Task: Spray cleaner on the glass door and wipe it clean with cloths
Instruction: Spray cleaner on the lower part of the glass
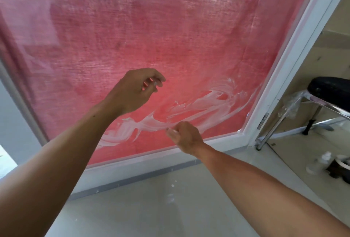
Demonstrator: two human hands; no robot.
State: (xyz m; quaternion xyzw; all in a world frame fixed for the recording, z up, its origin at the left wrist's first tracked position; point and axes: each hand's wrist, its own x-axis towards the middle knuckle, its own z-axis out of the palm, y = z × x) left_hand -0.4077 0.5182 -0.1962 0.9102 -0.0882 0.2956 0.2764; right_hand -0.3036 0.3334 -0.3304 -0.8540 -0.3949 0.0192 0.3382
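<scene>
Two bare forearms reach forward from the bottom of the frame over a pale grey floor (151,208) dotted with small white drips (172,185). The right hand (186,137) is low, close to the bottom rail of the door, fingers curled inward with a trace of white on the fingertips (171,132); whether it pinches anything cannot be told. The left hand (132,91) is raised higher and further left, held before the pane with fingers loosely bent and thumb near the fingertips, gripping nothing that shows; a fleck of white sits on one fingertip.

Directly beyond the hands stands the glass door (189,38), filling most of the view, set in a white frame (295,62). Behind the glass hangs a red woven cloth (94,28), lit from the far side. Broad white smears of cleaner (208,100) sweep across the lower part of the pane, running from low on the left, past the right hand, and up towards the lower right corner of the frame.

To the right of the frame, a chrome-legged stool with a black seat (329,87) stands on the floor, clear plastic wrap (291,104) clinging to its leg. Nearer the right edge, some small dark and white items (337,166) lie on the floor, too blurred to identify.
</scene>
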